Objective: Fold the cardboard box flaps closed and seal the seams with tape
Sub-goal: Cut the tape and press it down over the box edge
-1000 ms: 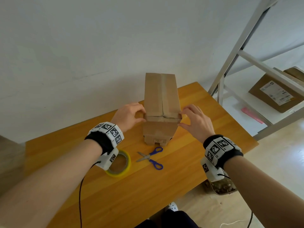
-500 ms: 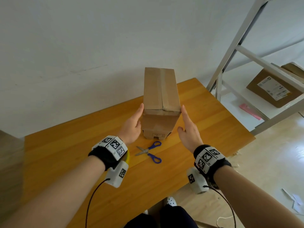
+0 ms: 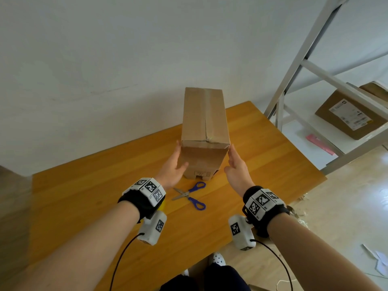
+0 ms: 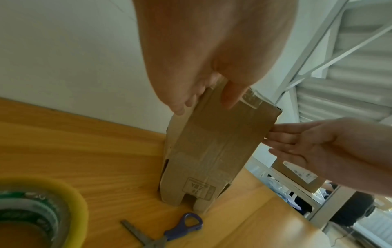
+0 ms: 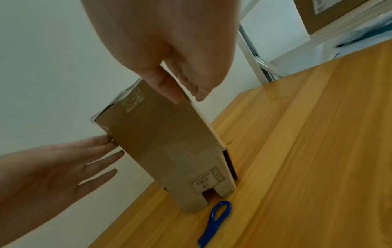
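A tall narrow cardboard box stands upright on the wooden table, its top flaps down with clear tape along the middle seam and over the near edge. My left hand lies flat against the box's left side, its thumb resting on the front face. My right hand presses straight fingers against the right side. In the wrist views the bottom flaps of the box hang loose at the table. The yellow-edged tape roll lies near my left wrist.
Blue-handled scissors lie on the table just in front of the box. A white metal shelf frame stands to the right and holds another labelled cardboard box. A white wall is close behind the table.
Both hands came off the near top edge of the box and slid down to its left and right sides. The box itself stays upright in place.
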Available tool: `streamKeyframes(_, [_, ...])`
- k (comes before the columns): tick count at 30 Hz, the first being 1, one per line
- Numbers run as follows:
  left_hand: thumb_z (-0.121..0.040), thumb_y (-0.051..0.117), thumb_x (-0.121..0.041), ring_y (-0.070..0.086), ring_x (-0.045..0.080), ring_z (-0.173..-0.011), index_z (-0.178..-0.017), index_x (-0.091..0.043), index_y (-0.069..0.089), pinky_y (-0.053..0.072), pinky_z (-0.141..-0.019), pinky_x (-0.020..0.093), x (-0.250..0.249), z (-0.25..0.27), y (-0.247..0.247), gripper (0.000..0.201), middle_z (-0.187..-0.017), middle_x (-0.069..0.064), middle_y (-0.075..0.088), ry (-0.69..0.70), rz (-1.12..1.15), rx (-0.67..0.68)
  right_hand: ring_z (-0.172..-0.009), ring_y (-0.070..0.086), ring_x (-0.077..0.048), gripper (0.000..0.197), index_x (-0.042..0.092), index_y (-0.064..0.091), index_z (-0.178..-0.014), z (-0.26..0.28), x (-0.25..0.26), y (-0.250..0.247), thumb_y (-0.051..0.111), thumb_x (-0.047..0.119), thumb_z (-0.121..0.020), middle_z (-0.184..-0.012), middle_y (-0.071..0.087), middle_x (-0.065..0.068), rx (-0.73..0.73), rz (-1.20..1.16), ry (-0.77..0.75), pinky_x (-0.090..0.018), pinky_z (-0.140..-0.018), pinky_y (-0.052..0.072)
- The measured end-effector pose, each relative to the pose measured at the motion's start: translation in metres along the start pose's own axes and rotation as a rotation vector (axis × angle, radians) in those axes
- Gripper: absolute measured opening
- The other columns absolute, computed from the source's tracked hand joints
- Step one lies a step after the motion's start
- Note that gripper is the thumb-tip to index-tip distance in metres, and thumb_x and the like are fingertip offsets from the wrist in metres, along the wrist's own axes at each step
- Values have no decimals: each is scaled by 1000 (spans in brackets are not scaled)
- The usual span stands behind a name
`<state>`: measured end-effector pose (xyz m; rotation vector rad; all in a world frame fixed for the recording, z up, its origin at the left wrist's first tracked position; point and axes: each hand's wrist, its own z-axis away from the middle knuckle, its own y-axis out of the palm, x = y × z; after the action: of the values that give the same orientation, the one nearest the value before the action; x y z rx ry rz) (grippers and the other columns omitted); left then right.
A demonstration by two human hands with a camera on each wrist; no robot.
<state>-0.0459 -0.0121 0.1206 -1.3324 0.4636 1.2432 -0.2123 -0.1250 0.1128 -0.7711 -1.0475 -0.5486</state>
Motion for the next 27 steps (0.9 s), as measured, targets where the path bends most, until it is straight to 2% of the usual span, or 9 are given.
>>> streamKeyframes(2, [-98, 40, -27, 7, 11, -142, -146, -27, -14, 12, -112, 31, -2, 0, -1, 73, -156, -7, -6, 49, 15, -61, -145, 14, -14, 83, 28, -2, -152, 4, 3, -1, 40, -9, -91, -158, 14, 7, -14, 12, -29, -21, -105, 22])
streamKeyframes(5, [-98, 38, -30, 3, 9, -142, -146, -28, -14, 9, -107, 24, -9, -3, 2, 71, -156, -9, -8, 110, 68, -98, -142, 20, -13, 83, 31, -6, -151, 11, 7, 1, 42, -5, -92, -157, 17, 9, -18, 42, -93, -21, -104, 26])
streamKeyframes(8, [-99, 35, -32, 1, 8, -142, -146, -26, -17, 7, -106, 20, -13, -6, 10, 70, -156, -8, -10, 104, 118, -104, -116, 38, -2, 85, 30, -7, -151, 9, 8, 6, 47, -2, -93, -153, 27, 9, -28, 34, -94, -2, -79, 39])
streamKeyframes(10, [-98, 34, -35, 2, 9, -142, -145, -24, -19, 7, -108, 22, -10, -9, 14, 72, -156, -6, -9, 77, 142, -96, -105, 37, 3, 85, 29, -8, -151, 5, 6, 8, 48, 0, -94, -153, 27, 9, -29, 26, -93, 3, -68, 39])
streamKeyframes(12, [-97, 33, -40, 4, 12, -143, -145, -23, -18, 9, -111, 26, -4, -11, 12, 72, -157, -5, -4, 24, 141, -64, -117, 38, 1, 80, 29, -5, -151, 4, 6, 6, 48, 6, -96, -153, 26, 10, -27, 17, -101, -1, -82, 37])
streamKeyframes(15, [-96, 28, -46, 5, 10, -143, -146, -26, -14, 9, -111, 27, 2, -14, 2, 69, -156, -8, -3, 50, 77, -69, -142, 21, -7, 59, 32, 8, -151, 0, 7, -5, 40, 30, -101, -156, 21, 9, -59, 29, -188, -25, -113, 23])
streamKeyframes(21, [-96, 23, -48, -4, 4, -141, -148, -33, -1, 7, -112, 27, -1, -42, -11, 59, -157, -8, -8, 252, -149, -170, -138, 24, -4, 42, 31, 37, -143, -24, 6, -11, 39, 33, -101, -156, 25, 4, -132, 207, -353, -25, -113, 23])
streamKeyframes(24, [-99, 25, -40, 1, -4, -132, -147, -36, 4, 21, -101, 21, -2, -49, -9, 53, -157, -8, -10, 288, -221, -193, -133, 28, -2, 41, 30, 44, -140, -32, 1, -10, 45, 32, -99, -154, 29, 4, -165, 249, -394, -24, -109, 29])
streamKeyframes(27, [-100, 27, -35, 13, 1, -134, -147, -36, 9, 38, -91, 19, 3, -52, -6, 51, -157, -6, -7, 330, -264, -259, -132, 35, -5, 38, 27, 51, -135, -37, -1, -10, 51, 28, -97, -150, 38, 0, -232, 276, -448, -23, -108, 33])
